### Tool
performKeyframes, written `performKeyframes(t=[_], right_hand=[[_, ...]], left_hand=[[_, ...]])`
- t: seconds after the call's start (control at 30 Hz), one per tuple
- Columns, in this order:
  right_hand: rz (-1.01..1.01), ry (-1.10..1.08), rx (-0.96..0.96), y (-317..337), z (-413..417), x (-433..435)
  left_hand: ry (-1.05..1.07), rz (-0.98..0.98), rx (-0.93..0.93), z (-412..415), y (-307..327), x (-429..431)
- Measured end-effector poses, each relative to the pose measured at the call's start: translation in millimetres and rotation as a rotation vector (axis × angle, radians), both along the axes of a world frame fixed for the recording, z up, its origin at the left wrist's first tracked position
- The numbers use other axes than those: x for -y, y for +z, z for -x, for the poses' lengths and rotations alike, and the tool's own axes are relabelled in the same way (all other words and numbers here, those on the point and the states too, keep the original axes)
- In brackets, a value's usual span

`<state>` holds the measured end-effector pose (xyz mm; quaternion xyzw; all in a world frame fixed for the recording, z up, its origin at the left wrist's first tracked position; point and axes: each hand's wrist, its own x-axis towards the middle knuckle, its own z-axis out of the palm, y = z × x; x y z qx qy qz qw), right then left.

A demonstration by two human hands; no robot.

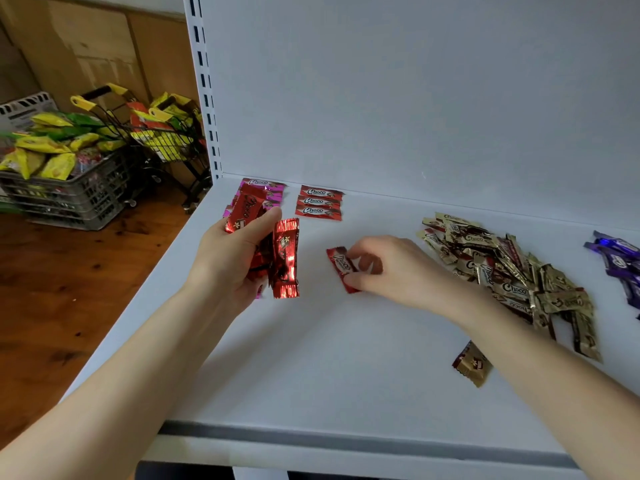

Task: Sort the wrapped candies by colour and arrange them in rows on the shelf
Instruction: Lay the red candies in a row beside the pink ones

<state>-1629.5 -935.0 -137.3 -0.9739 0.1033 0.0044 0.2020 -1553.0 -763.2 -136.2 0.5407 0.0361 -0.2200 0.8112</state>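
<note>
Candies partly sorted: pink row, red row at shelf back. Left hand grips red bunch, right hand pinches red candy. Gold pile, purple heap pending.

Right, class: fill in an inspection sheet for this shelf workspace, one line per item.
Surface: white shelf, white back panel.
Job's things: red row of three and pink candies at the back left; gold pile on the right; purple candies at the right edge.
Clutter: one stray gold candy near the front.
Hands: left hand holds several red candies; right hand pinches one red candy.
Cables: nothing seen.
Surroundings: crate of snack bags, wire trolleys, wooden floor, cardboard boxes on the left.
</note>
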Motion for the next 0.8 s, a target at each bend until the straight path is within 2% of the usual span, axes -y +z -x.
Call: performKeyframes(t=[0.13,0.23,0.47,0.8], right_hand=[[-0.068,0.032,0.071,-0.1,-2.4,7.4],[-0.024,0.013,0.092,-2.6,0.4,6.8],[0.019,0.121,0.129,-5.8,-17.1,9.3],[-0.007,0.058,0.194,-18.5,-52.8,19.6]], left_hand=[[0.021,-0.004,-0.009,-0.8,-0.7,-0.5],[0.016,0.023,-0.01,-0.9,-0.1,-0.4],[0.02,0.028,-0.013,0.6,1.0,-0.8],[0.109,0.071,-0.009,-4.0,-1.3,-4.9]])
